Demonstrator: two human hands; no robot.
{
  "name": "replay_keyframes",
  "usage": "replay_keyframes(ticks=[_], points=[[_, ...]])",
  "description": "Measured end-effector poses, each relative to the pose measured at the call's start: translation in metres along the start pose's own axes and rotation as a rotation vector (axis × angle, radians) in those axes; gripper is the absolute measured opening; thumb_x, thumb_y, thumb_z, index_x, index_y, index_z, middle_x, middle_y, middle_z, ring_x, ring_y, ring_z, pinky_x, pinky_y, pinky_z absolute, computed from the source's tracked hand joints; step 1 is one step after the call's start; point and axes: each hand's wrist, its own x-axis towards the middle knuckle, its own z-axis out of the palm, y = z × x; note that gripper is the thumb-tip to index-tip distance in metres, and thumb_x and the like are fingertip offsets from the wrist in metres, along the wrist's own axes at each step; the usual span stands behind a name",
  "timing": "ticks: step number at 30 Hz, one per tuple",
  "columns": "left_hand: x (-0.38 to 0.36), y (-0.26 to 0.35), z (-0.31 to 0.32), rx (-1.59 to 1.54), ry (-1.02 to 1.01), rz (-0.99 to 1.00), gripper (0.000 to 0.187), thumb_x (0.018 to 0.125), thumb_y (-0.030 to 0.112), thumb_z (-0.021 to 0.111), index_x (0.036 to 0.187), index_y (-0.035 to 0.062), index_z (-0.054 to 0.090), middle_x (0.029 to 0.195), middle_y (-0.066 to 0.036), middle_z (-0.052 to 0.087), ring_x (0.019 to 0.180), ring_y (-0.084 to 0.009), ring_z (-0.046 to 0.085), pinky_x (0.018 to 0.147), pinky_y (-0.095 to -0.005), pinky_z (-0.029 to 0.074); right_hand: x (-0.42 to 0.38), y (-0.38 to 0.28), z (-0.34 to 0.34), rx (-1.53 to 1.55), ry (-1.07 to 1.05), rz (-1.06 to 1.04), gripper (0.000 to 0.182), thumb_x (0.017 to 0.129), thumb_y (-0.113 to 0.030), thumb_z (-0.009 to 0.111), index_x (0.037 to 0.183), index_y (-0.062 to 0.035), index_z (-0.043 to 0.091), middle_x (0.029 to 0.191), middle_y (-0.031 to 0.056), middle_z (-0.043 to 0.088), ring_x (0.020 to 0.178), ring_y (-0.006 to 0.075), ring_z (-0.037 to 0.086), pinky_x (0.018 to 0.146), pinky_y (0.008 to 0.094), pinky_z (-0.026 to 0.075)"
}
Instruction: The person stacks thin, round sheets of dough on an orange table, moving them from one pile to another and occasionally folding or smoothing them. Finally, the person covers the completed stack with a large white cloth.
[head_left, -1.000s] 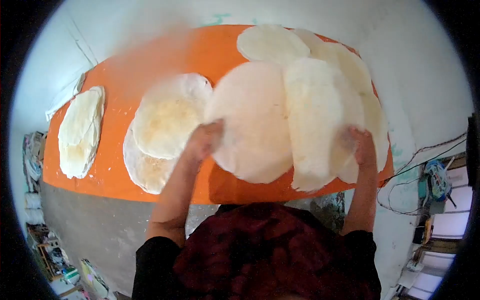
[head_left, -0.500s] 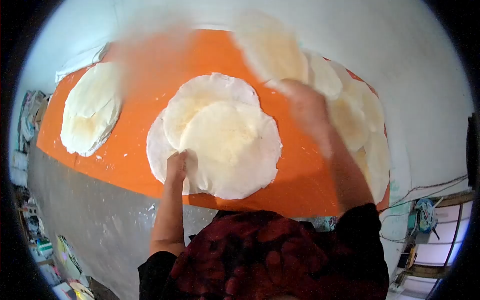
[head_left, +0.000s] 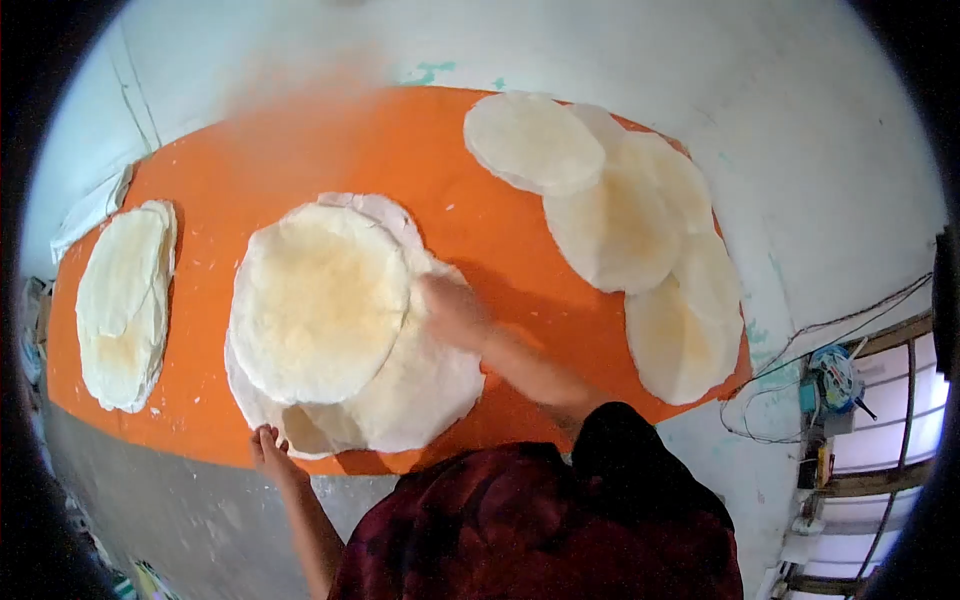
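Thin round flatbreads lie loosely stacked in a central pile (head_left: 440, 390), with one large pale flatbread (head_left: 325, 300) on top at the left. My left hand (head_left: 274, 455) is at the pile's lower left edge, thumb and fingers apart. A fold or gap with shadow shows in the bread beside it. My right hand (head_left: 452, 312) is over the right side of the pile, close to the top flatbread's edge. It is smeared by motion, and its fingers cannot be made out.
Several overlapping flatbreads (head_left: 615, 225) spread along the right side of the orange tabletop (head_left: 510, 400). A stack of flatbreads (head_left: 125, 300) lies at the far left, near a folded white cloth (head_left: 92, 213). Cables (head_left: 760, 435) hang by the wall at right.
My right hand has come from the upper right back to the pile. The flatbread it was moving now lies flat at the upper right. My left hand has opened from the pile's edge.
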Motion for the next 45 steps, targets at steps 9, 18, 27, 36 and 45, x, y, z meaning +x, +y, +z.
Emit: replay_keyframes(ticks=[9, 18, 27, 36, 45], points=[[-0.106, 0.030, 0.062, 0.077, -0.072, 0.077, 0.016, 0.085, 0.019, 0.046, 0.090, 0.0056, 0.054, 0.087, -0.004, 0.057, 0.080, -0.0152, 0.055, 0.065, -0.0283, 0.043, 0.045, 0.252, -0.093, -0.521, 0.528, 0.352, 0.051, 0.070, -0.027, 0.065, 0.109, -0.0035, 0.043, 0.103, 0.0142, 0.054, 0.101, 0.0283, 0.049, 0.078, 0.0448, 0.039], [-0.193, 0.015, 0.042, 0.154, 0.230, -0.049, 0.013, 0.083, 0.018, 0.045, 0.082, 0.0074, 0.052, 0.079, -0.003, 0.056, 0.073, -0.0137, 0.055, 0.059, -0.0257, 0.041, 0.146, 0.261, -0.101, -0.367, 0.397, 0.354, 0.049, 0.070, -0.024, 0.064, 0.110, -0.0023, 0.044, 0.105, 0.0135, 0.053, 0.102, 0.0282, 0.049, 0.080, 0.0459, 0.040], [-0.200, 0.032, 0.091, 0.228, 0.066, -0.096, 0.019, 0.084, 0.020, 0.050, 0.088, 0.0023, 0.054, 0.084, -0.009, 0.061, 0.074, -0.0169, 0.060, 0.058, -0.0258, 0.045, 0.171, 0.276, -0.133, -0.370, 0.405, 0.193, 0.014, 0.075, -0.005, 0.043, 0.084, -0.0007, 0.053, 0.078, 0.0158, 0.061, 0.072, 0.0312, 0.060, 0.060, 0.0427, 0.048], [-0.186, 0.070, 0.228, -0.337, -0.682, -0.374, 0.046, 0.085, 0.034, 0.051, 0.117, 0.0022, 0.041, 0.113, -0.014, 0.050, 0.105, -0.0258, 0.049, 0.083, -0.0411, 0.043, -0.008, 0.091, -0.103, -0.368, 0.307, -0.458, 0.009, 0.066, -0.009, 0.050, 0.072, -0.0022, 0.052, 0.064, 0.0134, 0.057, 0.057, 0.0253, 0.058, 0.046, 0.0370, 0.046], [-0.174, 0.039, 0.208, -0.438, -0.815, -0.444, 0.045, 0.091, 0.036, 0.037, 0.120, 0.0017, 0.039, 0.115, -0.011, 0.050, 0.105, -0.0243, 0.048, 0.090, -0.0377, 0.039, -0.093, 0.059, 0.008, 0.182, -0.052, -0.421, 0.072, 0.073, -0.034, 0.062, 0.125, 0.0023, 0.028, 0.123, 0.0261, 0.036, 0.116, 0.0397, 0.035, 0.094, 0.0421, 0.032]])
